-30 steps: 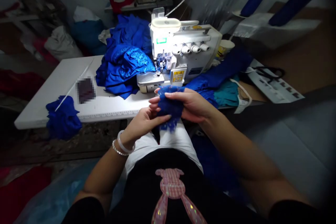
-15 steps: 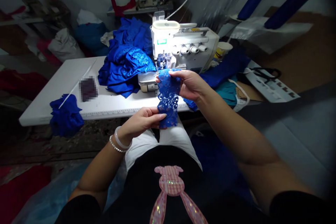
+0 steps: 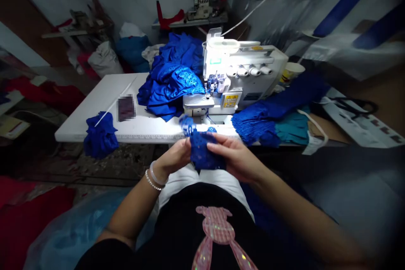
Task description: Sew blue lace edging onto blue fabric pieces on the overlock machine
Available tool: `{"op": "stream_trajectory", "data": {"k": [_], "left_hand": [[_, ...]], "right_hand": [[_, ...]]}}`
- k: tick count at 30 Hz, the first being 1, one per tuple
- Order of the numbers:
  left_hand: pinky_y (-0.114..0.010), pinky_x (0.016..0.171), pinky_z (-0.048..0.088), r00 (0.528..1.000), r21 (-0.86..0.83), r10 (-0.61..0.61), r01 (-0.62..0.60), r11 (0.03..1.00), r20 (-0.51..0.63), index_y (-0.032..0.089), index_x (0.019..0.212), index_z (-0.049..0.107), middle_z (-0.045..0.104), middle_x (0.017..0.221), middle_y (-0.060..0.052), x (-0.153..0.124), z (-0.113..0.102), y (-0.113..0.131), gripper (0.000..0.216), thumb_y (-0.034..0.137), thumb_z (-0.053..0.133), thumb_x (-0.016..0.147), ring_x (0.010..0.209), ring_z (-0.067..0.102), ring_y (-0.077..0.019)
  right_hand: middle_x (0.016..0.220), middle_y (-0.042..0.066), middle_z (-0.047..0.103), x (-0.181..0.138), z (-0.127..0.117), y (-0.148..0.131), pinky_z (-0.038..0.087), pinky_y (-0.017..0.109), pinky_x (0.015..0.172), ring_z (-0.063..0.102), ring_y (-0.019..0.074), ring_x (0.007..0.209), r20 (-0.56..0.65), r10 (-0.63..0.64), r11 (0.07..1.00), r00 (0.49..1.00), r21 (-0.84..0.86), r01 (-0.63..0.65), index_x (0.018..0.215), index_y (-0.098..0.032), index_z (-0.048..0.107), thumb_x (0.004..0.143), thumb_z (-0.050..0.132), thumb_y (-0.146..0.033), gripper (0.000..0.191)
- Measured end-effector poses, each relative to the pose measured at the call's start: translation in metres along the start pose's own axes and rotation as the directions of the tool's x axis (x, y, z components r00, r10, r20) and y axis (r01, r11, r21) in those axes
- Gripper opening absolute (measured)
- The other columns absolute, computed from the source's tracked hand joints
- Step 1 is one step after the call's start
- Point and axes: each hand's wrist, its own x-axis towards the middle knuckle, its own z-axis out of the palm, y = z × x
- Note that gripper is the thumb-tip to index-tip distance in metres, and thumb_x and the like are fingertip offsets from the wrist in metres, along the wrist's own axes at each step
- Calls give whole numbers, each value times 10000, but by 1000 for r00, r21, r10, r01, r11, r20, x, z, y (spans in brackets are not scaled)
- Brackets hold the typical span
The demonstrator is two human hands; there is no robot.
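Lace [image 3: 206,152], blue and blurred, is held over white trousers [image 3: 179,180] – the left hand [image 3: 177,155] pinches its nine o'clock edge, the right hand [image 3: 238,157] its three o'clock edge, thumb laid over the front. From the lace, a sewing machine [image 3: 249,81] stands at one o'clock, a heap of blue fabric [image 3: 174,86] lies at eleven – and a small blue bundle [image 3: 100,137] hangs over the table [image 3: 84,112] edge at nine.

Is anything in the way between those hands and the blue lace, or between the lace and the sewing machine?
Nothing visible: the left hand and right hand both hold the blue lace. Toward the sewing machine, only a strip of white tabletop seems to lie between; the blue fabric heap sits mostly left of it.
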Motion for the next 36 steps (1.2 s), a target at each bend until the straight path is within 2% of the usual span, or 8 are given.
{"op": "stream_trajectory", "data": {"k": [5,9,13,19,23,27,31,36], "left_hand": [[-350,1043,472,946,-138,-10,-37,990,-325,160,1218,617,634,1300,-113,10,-6,18,298,218,579,928,1183,619,-218],[-348,920,545,918,23,-71,87,996,-391,156,1198,626,675,1218,-130,13,-20,23,312,274,605,910,1069,674,-234],[-278,728,574,907,124,-107,171,978,-408,118,1111,681,720,1015,-119,17,-32,14,393,381,711,820,856,690,-196],[-132,466,432,892,249,-166,290,924,-421,141,1090,701,618,731,-1,16,-42,5,392,421,711,816,510,499,-32],[-129,481,436,894,306,-229,358,882,-386,174,1095,704,652,824,-10,11,-46,5,363,391,725,805,541,523,-33],[-196,566,510,899,362,-328,420,832,-290,140,989,758,711,839,-60,3,-46,10,335,358,785,736,673,603,-117],[-206,566,515,881,360,-422,473,804,-216,102,916,776,729,787,-87,-5,-45,14,299,351,774,749,633,602,-119],[-197,825,534,850,8,-469,485,875,-238,166,1188,686,715,1113,-96,-4,-48,8,394,255,726,807,882,674,-122]], "right_hand": [[1009,50,757,-25,-36,40,539,278,813,710,161,856,-2,106,984,994,-142,-105,1168,-224,697,787,772,-321,400],[970,73,762,-44,-63,51,528,319,879,709,204,899,-103,148,965,984,-200,-166,1070,-197,745,772,777,-379,351],[822,73,761,-60,-76,47,565,313,739,713,211,752,-318,144,957,937,-195,-213,904,-182,770,705,813,-431,322],[757,44,740,-77,-93,30,548,283,593,680,217,655,-579,-83,887,811,-414,-204,818,-222,770,647,822,-470,305],[875,56,760,-88,-108,20,547,395,848,692,295,854,-503,-357,690,787,-710,-141,809,-272,785,658,779,-465,245],[961,29,761,-95,-121,14,532,428,872,694,311,909,-432,-412,582,802,-802,-134,923,-365,779,715,717,-465,238],[810,53,735,-90,-123,8,532,333,651,679,260,758,-600,-398,702,694,-686,-191,775,-327,770,672,767,-507,207],[590,-7,626,-78,-125,6,440,224,448,541,124,473,-669,-85,924,738,-330,-192,713,-204,708,551,862,-506,376]]}}
